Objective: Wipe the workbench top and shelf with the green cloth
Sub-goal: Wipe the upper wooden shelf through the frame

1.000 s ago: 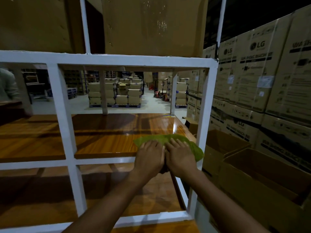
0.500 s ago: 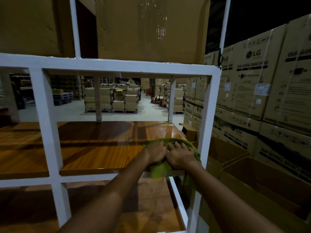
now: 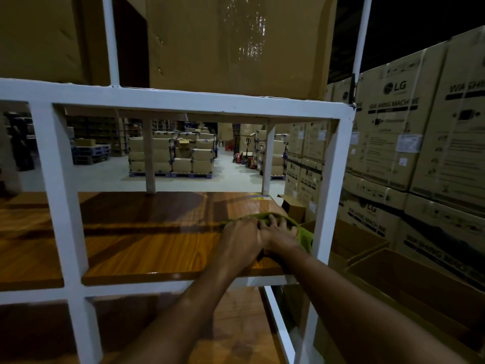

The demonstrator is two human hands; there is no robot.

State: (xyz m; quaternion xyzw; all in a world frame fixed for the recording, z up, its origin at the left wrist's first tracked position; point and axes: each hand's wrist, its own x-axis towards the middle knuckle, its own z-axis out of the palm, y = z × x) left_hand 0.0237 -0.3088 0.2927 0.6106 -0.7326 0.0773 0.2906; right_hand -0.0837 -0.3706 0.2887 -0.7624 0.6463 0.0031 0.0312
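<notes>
Shelf (image 3: 157, 245) carries our green cloth (image 3: 305, 235): left hand (image 3: 241, 240) grips it, right hand (image 3: 278, 236) presses flat-fingered. Open carton (image 3: 420, 285) at four o'clock, too dark inside.

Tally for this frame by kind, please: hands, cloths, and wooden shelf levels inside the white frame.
hands: 2, left hand and right hand
green cloth: 1
wooden shelf levels: 2, upper level and lower level
total: 5
</notes>
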